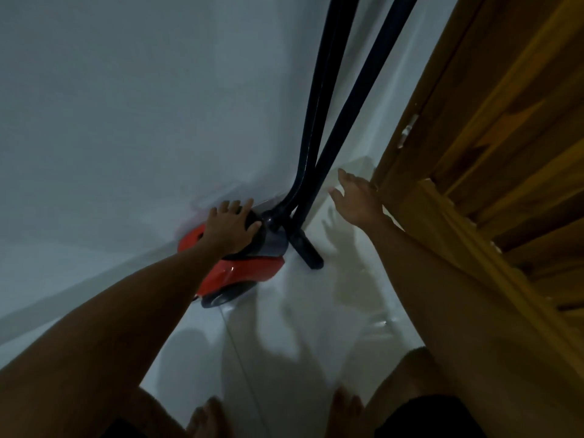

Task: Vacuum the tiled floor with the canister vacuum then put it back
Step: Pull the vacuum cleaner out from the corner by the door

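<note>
Down in the corner where a pale wall [126, 105] meets the glossy white tiled floor [284, 327], we see the red canister vacuum [249, 270] sitting on the tiles close against the wall, its dark hose [319, 105] and wand [357, 121] rising upright from it. Our left hand [230, 229] lies on top of the canister with its fingers [235, 206] spread over the dark housing, gripping nothing we can make out. Our right hand [357, 197] hangs in the air beside a wooden door frame [442, 121], fingers loosely spread and holding nothing, with shadows on the tiles below.
</note>
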